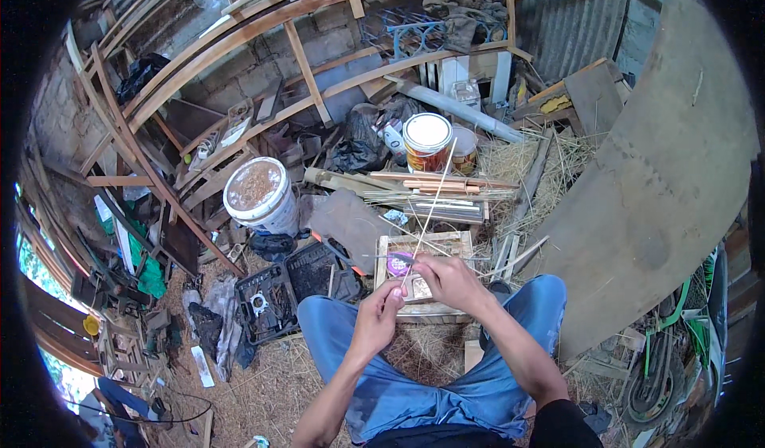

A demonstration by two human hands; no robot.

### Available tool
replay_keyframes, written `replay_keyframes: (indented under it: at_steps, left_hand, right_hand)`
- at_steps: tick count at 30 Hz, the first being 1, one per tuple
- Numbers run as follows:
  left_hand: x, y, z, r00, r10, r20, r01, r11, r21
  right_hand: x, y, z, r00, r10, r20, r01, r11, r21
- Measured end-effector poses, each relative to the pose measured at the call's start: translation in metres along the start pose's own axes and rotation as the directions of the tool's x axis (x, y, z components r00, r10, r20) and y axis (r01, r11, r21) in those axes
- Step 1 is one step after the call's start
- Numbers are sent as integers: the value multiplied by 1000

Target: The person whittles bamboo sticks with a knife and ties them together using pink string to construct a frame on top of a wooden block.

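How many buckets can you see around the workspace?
3: a white bucket at left, a white-lidded bucket beyond the wooden box, and a smaller bucket partly hidden by it. More may be hidden.

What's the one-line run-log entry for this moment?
left hand: holds thin pale strip | right hand: holds knife, close to strip | below: wooden crate, round purple item | by left knee: open black tool case

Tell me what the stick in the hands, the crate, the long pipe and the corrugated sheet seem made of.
Stick: bamboo or wood, apparently bare; it is pale, slim and straight.
Crate: wood, seemingly unfinished; pale slats show.
Pipe: probably plastic, smooth and grey; its surface looks even and round.
Corrugated sheet: likely metal, dull grey; regular ridges fit, though another material is possible.
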State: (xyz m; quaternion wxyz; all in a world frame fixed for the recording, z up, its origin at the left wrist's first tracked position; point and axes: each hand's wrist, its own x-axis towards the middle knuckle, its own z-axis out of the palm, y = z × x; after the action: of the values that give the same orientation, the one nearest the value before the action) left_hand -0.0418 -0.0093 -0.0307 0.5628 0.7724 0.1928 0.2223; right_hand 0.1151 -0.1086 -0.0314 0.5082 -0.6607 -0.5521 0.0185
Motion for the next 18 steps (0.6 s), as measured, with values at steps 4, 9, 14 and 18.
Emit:
replay_keyframes:
  at_steps: [4,9,14,18]
  left_hand:
    - [-7,3,-5,989,-124,83,129,990,-63]
    - [-4,16,-2,999,-4,-53,14,982,188]
    - [1,27,5,999,10,-32,-4,979,203]
    - [-9,23,3,999,23,-44,-12,970,243]
  right_hand:
    - [7,23,-12,996,-25,-87,18,997,-79]
    - [3,5,-8,997,-33,-63,25,992,-120]
    - [-1,9,1,977,-188,-101,173,974,-143]
    - [8,22,-20,983,-126,-130,95,971,-221]
